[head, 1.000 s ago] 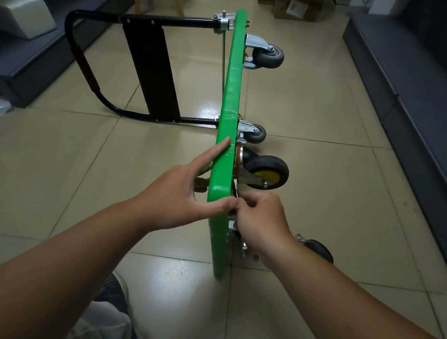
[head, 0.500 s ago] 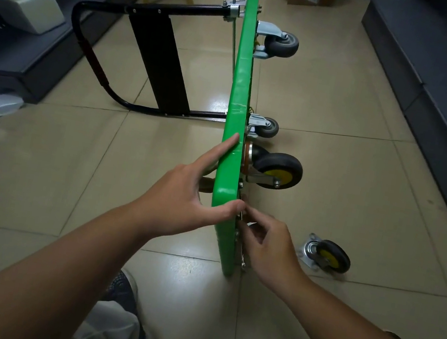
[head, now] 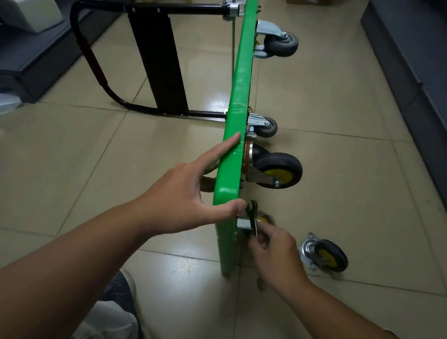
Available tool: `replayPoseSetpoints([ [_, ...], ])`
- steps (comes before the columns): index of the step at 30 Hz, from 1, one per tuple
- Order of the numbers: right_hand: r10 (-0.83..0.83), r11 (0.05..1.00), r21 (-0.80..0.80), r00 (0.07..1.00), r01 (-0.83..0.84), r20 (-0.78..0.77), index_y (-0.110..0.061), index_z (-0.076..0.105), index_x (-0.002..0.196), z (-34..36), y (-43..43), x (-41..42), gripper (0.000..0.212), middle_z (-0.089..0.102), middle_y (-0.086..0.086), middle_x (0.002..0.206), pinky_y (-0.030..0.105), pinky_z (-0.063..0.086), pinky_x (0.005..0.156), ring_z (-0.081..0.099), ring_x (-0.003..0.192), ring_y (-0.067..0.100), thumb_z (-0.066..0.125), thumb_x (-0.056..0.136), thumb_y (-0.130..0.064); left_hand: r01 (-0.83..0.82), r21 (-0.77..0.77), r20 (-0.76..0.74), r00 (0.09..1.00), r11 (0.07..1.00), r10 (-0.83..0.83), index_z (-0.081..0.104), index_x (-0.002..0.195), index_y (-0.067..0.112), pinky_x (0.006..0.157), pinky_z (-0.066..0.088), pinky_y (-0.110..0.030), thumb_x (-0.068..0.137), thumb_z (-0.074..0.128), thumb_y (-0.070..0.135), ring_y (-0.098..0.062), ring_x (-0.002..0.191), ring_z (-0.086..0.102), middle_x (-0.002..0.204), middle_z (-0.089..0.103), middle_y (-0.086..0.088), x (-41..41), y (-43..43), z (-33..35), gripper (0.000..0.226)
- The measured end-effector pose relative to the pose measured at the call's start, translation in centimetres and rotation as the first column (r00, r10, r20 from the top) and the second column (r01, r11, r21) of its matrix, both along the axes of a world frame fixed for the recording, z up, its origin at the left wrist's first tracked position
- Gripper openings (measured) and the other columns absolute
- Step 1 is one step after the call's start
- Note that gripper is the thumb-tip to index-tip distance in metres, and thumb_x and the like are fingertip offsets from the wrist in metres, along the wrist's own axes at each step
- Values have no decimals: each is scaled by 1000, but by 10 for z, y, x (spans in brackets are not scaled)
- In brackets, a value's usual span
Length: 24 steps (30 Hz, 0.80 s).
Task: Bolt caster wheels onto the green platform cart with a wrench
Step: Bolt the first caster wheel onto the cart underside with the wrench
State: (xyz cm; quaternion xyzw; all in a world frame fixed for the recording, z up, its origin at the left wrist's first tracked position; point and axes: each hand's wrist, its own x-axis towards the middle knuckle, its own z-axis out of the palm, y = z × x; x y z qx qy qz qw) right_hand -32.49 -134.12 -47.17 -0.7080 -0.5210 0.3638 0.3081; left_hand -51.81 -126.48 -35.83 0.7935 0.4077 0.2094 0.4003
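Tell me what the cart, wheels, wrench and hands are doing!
Green flat platform cart, tipped on its side edge.
Mounted black-and-yellow caster wheel, attached, sticking out sideways.
Loose black-and-yellow caster wheel, unattached, lying on the floor.
Dark metal wrench, held beside the cart's underside.
Left hand, grips the cart's edge.
Right hand, pinches the wrench.

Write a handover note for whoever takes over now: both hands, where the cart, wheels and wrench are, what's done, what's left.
Left hand grips the cart at its near top corner; the cart stands on its side.
Right hand pinches the wrench at the cart's underside, just below that corner.
Done: upper grey wheel, lower grey wheel and yellow-hubbed wheel are on the cart.
To do: a loose wheel lies on the floor, right of the cart, unbolted. What the wrench engages is too blurred to tell.
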Motion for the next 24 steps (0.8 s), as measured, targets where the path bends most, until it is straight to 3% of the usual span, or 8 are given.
replayPoseSetpoints([
  [3,-92,975,-205,996,87,-16,-11,76,93,18,-1,13,18,70,4,65,33,52,63,61,61,15,59,88,-7,2,-19,16,1000,1000,-2,12,151,66,106,52,-48,70,71,73,-13,145,41,157,33,20,0,-1,-1,100],
  [9,-242,965,-159,940,208,-242,-10,72,73,81,27,-4,27,67,2,65,29,43,57,58,52,7,54,94,-12,-2,-33,38,999,999,3,13,151,67,106,51,-49,70,72,73,-14,146,40,162,34,14,-1,-2,-2,100],
  [15,-228,959,-229,938,169,-262,3,69,96,94,36,-22,28,62,15,77,33,42,58,53,63,21,48,97,-15,-4,-20,37,999,1000,5,15,152,64,112,47,-44,72,74,69,-4,145,38,159,38,18,-2,-1,-2,100],
  [19,-115,977,-209,941,49,-319,-11,75,97,95,29,-18,25,71,11,81,26,49,50,58,57,16,51,102,-14,5,-28,43,999,1000,-3,14,152,65,105,53,-45,72,74,68,-8,140,46,158,39,18,-2,-1,-2,99],
  [22,-42,992,-129,928,-7,-371,-20,76,108,79,20,-17,22,76,7,91,35,59,65,70,69,24,54,103,-18,12,-27,44,999,1000,-11,13,152,65,104,54,-44,74,74,64,-8,137,50,158,39,18,-2,-1,-3,99],
  [24,-22,999,-42,935,7,-353,-26,74,118,60,15,-15,23,77,0,95,38,62,77,74,83,21,56,102,-22,14,-24,45,999,1000,-13,14,152,64,103,54,-42,74,74,63,1,132,52,154,40,24,-2,-2,-3,98],
])
